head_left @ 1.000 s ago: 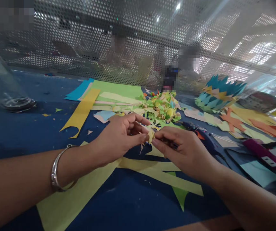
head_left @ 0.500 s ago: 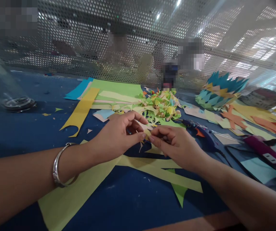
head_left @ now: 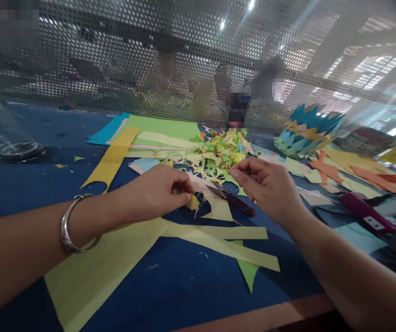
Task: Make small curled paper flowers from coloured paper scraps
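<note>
My left hand (head_left: 161, 191) is closed, thumb against curled fingers, with a small yellow paper piece (head_left: 193, 202) at its fingertips. My right hand (head_left: 268, 186) is raised at the near right edge of a heap of small curled paper pieces (head_left: 227, 146). Its thumb and forefinger are pinched together; whatever they may hold is too small to make out. Between the hands, dark-handled scissors (head_left: 235, 201) lie with their blades on pale paper offcuts. A pale yellow scrap (head_left: 218, 210) lies just below them.
A large yellow-green sheet (head_left: 108, 272) and paper strips (head_left: 232, 246) lie in front. Coloured sheets (head_left: 166, 127) and a notched yellow strip (head_left: 113, 157) lie behind. At right are a layered paper crown-like ring (head_left: 308, 131) and a purple power strip (head_left: 369, 212). A clear container (head_left: 18, 150) stands left.
My hands have moved apart. The yellow piece stays by my left fingers, while my right hand has risen rightward to the heap. The scissors now show; the glue gun is hidden behind my right hand.
</note>
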The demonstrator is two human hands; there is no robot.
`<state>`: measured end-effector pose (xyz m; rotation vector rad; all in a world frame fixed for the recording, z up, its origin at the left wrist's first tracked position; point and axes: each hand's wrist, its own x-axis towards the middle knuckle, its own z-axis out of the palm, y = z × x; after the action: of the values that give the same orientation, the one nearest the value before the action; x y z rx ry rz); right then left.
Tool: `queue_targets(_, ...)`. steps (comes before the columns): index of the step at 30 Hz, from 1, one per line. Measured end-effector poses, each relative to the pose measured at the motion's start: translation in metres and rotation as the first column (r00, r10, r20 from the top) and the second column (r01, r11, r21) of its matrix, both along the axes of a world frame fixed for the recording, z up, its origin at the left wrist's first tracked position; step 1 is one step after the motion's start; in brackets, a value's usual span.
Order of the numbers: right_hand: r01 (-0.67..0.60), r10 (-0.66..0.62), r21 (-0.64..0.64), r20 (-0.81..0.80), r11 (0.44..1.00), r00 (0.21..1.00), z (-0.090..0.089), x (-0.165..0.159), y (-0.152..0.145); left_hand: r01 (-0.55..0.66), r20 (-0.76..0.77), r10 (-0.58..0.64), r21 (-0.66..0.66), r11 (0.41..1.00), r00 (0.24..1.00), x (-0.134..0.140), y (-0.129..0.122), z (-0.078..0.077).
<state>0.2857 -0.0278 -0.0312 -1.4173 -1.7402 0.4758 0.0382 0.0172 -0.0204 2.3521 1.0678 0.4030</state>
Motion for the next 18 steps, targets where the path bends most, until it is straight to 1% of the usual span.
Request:
queue_targets(2,0.044,-0.045,0.019,0.039,0.999,0.998,0.003,0.007,0.002,-0.035,-0.028,0.038,0.075,0.997,0.999,-0.001,-0.001,0.002)
queue_targets(6,0.109,-0.111,0.027,0.140,0.994,0.984,0.007,0.016,0.004,-0.053,-0.016,0.058,0.223,0.973,0.998,-0.003,0.002,0.001)
queue_targets(9,0.106,-0.101,-0.019,0.185,0.994,0.977,0.004,0.020,0.005,-0.064,-0.018,0.073,0.288,0.956,0.997,-0.006,0.008,-0.001)
queue_targets(12,0.066,-0.049,-0.069,0.217,0.995,0.975,-0.001,0.020,0.007,-0.041,-0.068,0.065,0.305,0.951,0.996,-0.010,0.012,-0.003)
queue_targets(15,0.035,-0.008,-0.104,0.246,0.994,0.969,-0.003,0.018,0.008,-0.009,-0.109,0.043,0.292,0.956,0.993,-0.011,0.015,-0.003)
queue_targets(18,0.025,0.009,-0.130,0.255,0.991,0.967,-0.003,0.015,0.007,0.020,-0.096,0.005,0.257,0.966,0.995,-0.011,0.016,0.001)
